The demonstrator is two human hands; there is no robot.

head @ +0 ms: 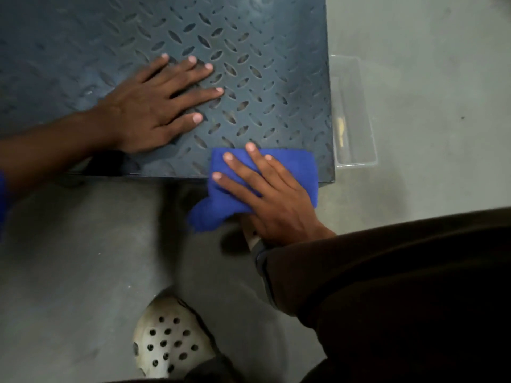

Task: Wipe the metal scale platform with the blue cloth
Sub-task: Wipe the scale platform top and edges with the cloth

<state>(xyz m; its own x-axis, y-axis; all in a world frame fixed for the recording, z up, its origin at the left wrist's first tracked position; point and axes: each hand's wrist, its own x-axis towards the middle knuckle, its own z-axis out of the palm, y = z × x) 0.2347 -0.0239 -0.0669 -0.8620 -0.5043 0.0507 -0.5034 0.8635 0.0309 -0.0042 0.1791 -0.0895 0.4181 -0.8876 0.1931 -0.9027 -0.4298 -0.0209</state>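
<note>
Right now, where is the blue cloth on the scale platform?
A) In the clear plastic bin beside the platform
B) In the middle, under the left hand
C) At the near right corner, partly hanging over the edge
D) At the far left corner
C: the right hand presses the blue cloth flat on the near right corner of the diamond-plate scale platform, with a fold drooping past the edge.

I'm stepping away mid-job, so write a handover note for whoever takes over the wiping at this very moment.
Left hand: flat on the scale platform, fingers spread, holding nothing.
Right hand: straight fingers press the blue cloth onto the platform's near right corner; part of the cloth hangs over the near edge.
Done: cannot tell how much is already clean.
Left: probably work the cloth across the rest of the platform.
</note>
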